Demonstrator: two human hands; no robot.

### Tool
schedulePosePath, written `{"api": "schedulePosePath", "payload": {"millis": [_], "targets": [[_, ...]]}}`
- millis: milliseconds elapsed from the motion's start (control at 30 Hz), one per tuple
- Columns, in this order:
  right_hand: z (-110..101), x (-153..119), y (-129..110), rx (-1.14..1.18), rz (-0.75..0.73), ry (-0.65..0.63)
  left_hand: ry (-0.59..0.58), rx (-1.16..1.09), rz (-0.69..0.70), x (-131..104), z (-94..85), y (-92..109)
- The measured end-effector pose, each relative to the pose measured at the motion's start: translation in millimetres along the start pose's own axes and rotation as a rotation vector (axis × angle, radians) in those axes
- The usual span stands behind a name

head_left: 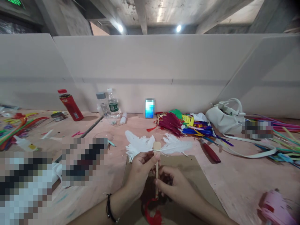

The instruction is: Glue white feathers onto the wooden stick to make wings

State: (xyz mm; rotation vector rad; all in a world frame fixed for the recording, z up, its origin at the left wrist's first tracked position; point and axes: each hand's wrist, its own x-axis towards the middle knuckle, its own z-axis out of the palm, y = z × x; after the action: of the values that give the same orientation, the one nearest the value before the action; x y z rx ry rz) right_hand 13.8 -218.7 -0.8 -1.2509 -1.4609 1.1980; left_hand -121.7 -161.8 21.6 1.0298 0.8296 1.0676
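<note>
A thin wooden stick stands upright between my hands, with a pale rounded piece at its top. White feathers spread to the left of that piece, and another white feather cluster spreads to the right. My left hand pinches the upper part of the stick just below the feathers. Lower down, my right hand grips the stick between thumb and fingers. Something red and curled lies below the stick's lower end, over a brown board.
Colourful feathers lie behind the hands, beside a white handbag. A red-handled tool and a pink glue gun are on the right. Bottles, including a red one, and a lit phone stand near the back wall.
</note>
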Motion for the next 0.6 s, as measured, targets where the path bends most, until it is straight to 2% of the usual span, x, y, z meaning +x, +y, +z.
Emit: {"api": "schedulePosePath", "payload": {"millis": [100, 233, 433, 600], "targets": [[-1, -1, -1, -0.072, -0.083, 0.038, -0.047, -0.054, 0.000, -1, -1.3, -1], [-2, -2, -4, -0.081, -0.154, -0.003, -0.137, -0.096, -0.052, -3, -1.8, 0], [-1, -4, -9, -0.055, -0.150, -0.073, -0.184, -0.094, -0.116, -4, -0.6, 0], [0, -7, -15, 0.040, -0.060, -0.167, -0.082, -0.086, -0.062, -3, 0.6, 0]]}}
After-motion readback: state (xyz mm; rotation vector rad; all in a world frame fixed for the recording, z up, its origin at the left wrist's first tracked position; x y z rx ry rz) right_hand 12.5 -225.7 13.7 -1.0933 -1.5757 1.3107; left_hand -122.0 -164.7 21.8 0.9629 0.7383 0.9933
